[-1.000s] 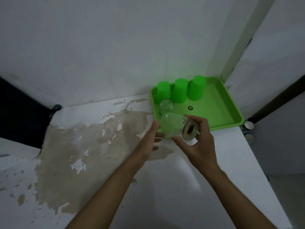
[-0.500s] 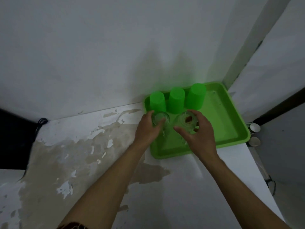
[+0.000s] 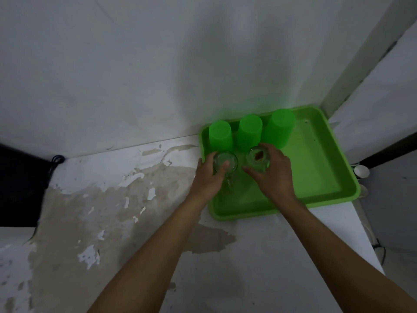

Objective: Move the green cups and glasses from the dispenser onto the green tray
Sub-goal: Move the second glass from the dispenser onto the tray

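Head view: each hand (image 3: pixel 208 179) (image 3: pixel 274 175) gripping a glass (image 3: pixel 225 162) (image 3: pixel 258 158) over green tray (image 3: pixel 320 177), no legible writing.

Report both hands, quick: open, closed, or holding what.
Left hand: closed around the left clear glass.
Right hand: closed around the right clear glass.

Two bare forearms are seen entering from six o'clock, nothing being worn on left hand (image 3: pixel 208 177) or right hand (image 3: pixel 274 175): no sleeves, rings, watch or gloves.
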